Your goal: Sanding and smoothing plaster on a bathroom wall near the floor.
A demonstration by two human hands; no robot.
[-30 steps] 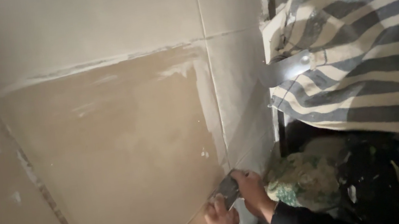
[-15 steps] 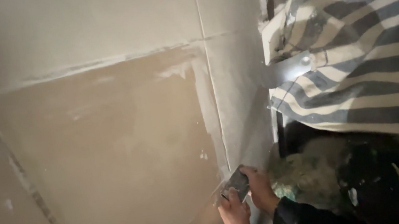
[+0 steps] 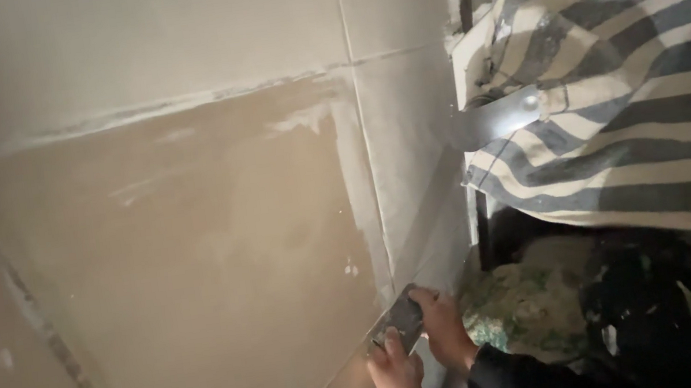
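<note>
Dim room, a wall of large beige tiles [image 3: 195,267]; at its lower corner the left hand [image 3: 398,378] and right hand [image 3: 445,328] both grip a small grey flat metal scraper [image 3: 402,320] pressed against the tile edge. A striped cloth bundle [image 3: 634,85] lies well apart

A room under renovation is shown: large beige tiles [image 3: 195,267] are laid with open joints and pale mortar smears [image 3: 300,120], rubble [image 3: 529,308] is piled nearby, and dim light is cast across them.
</note>
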